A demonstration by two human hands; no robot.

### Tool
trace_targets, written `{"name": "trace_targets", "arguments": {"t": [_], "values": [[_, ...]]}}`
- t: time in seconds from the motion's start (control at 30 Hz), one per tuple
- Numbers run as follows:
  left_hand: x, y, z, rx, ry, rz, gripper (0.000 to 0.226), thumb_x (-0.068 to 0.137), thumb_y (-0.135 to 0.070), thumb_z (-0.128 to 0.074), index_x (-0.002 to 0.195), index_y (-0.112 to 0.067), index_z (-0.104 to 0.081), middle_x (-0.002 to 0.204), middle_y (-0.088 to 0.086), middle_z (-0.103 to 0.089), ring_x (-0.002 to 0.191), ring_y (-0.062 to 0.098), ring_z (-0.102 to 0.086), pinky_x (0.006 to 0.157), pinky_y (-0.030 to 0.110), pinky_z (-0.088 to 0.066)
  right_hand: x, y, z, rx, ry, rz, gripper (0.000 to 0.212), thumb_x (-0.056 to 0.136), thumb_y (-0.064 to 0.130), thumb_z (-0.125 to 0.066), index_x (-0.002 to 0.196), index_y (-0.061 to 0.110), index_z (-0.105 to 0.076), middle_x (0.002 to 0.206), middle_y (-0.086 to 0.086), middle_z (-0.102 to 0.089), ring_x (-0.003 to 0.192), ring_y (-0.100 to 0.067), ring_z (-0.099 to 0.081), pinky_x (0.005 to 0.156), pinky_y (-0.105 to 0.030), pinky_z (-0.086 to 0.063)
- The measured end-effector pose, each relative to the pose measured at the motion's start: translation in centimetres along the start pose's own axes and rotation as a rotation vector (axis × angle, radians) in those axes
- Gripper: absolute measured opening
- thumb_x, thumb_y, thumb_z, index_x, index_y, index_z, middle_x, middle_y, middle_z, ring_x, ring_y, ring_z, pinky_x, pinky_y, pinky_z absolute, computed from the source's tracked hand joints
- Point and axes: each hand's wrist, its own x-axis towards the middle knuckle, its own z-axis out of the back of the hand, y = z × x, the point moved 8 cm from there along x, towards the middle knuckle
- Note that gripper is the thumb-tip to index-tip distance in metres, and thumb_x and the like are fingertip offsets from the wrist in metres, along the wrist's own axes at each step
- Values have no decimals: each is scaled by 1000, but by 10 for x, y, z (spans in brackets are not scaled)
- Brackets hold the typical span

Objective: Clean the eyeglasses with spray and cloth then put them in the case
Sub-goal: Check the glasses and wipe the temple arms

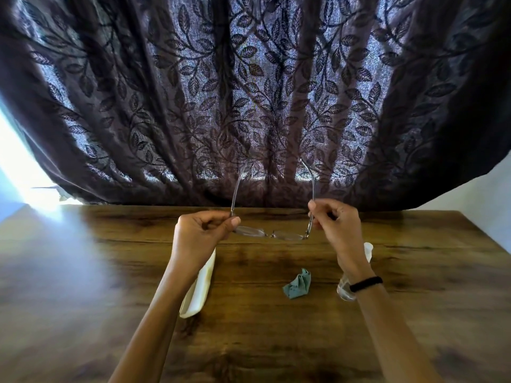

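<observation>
Thin-framed eyeglasses (272, 233) are held up above the wooden table (262, 341), lenses toward me and both temples unfolded, pointing up and away. My left hand (201, 234) pinches the left temple near its hinge. My right hand (336, 222) pinches the right temple the same way. A cream glasses case (197, 291) lies on the table under my left forearm, partly hidden. A crumpled teal cloth (298, 284) rests between my arms. A clear spray bottle (347, 287) with a white cap lies behind my right wrist, mostly covered.
A dark leaf-patterned curtain (249, 106) hangs along the table's far edge. Bright window light glares at the left (25, 172). A white wall (486, 197) shows at the far right.
</observation>
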Motion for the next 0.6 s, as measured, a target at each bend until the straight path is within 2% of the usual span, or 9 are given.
{"name": "trace_targets", "arguments": {"t": [0.07, 0.13, 0.2, 0.3, 0.33, 0.4, 0.43, 0.5, 0.6], "values": [[0, 2, 4, -41, -36, 17, 10, 72, -9, -74, 80, -15, -71, 67, -2, -71, 63, 8, -66, 61, 18, -55, -3, -4, -1, 153, 20, -58, 15, 86, 28, -61, 95, 17, -66, 73, -5, -64, 63, -13, -59, 70, -38, -54], [0, 4, 8, -61, -55, 25, 11, 72, -9, -73, 82, -12, -71, 70, 1, -72, 63, 9, -66, 61, 17, -55, -6, -11, 0, 191, 21, -87, 20, 86, 31, -60, 96, 14, -65, 75, -5, -65, 63, -13, -59, 68, -37, -54], [1, 6, 11, -75, -70, 31, 14, 72, -10, -73, 85, -10, -71, 73, 2, -72, 63, 8, -66, 59, 16, -54, -8, -23, -6, -12, 95, -98, 22, 86, 32, -60, 96, 12, -64, 79, -8, -67, 66, -16, -61, 68, -37, -53], [2, 8, 13, -112, -80, 44, 14, 69, -15, -74, 83, -13, -72, 70, -2, -73, 64, 7, -67, 58, 15, -53, -21, -58, -30, -466, 354, -186, 27, 86, 34, -61, 103, 13, -61, 93, -4, -66, 73, -8, -56, 59, -17, -43], [1, 8, 13, -124, -80, 47, 16, 67, -17, -74, 83, -14, -72, 71, -3, -73, 64, 7, -67, 58, 15, -53, -28, -72, -36, -558, 412, -238, 32, 86, 36, -61, 108, 13, -59, 93, -2, -64, 74, -7, -54, 59, -15, -40], [0, 8, 13, -133, -75, 47, 19, 65, -21, -73, 83, -14, -72, 71, -3, -73, 62, 7, -67, 57, 15, -53, -41, -95, -42, -721, 472, -321, 45, 84, 42, -63, 114, 10, -55, 94, -3, -62, 82, -13, -58, 66, -20, -43], [0, 8, 13, -134, -73, 43, 19, 65, -21, -73, 83, -14, -72, 70, -3, -73, 61, 6, -66, 57, 14, -52, -47, -103, -43, -790, 479, -345, 50, 82, 44, -64, 116, 10, -53, 101, -4, -63, 91, -16, -59, 71, -23, -42], [-1, 8, 14, -144, -75, 46, 20, 66, -19, -73, 85, -11, -72, 69, -3, -73, 61, 5, -66, 56, 13, -51, -54, -113, -42, -845, 440, -354, 49, 78, 44, -68, 113, 13, -54, 110, -3, -62, 97, -17, -59, 72, -23, -40], [-1, 9, 16, -165, -85, 63, 19, 68, -16, -73, 85, -9, -72, 69, -3, -73, 63, 5, -67, 57, 14, -52, -57, -113, -44, -780, 382, -312, 25, 78, 37, -70, 89, 21, -56, 96, 1, -65, 79, -9, -55, 67, -23, -45]]}}
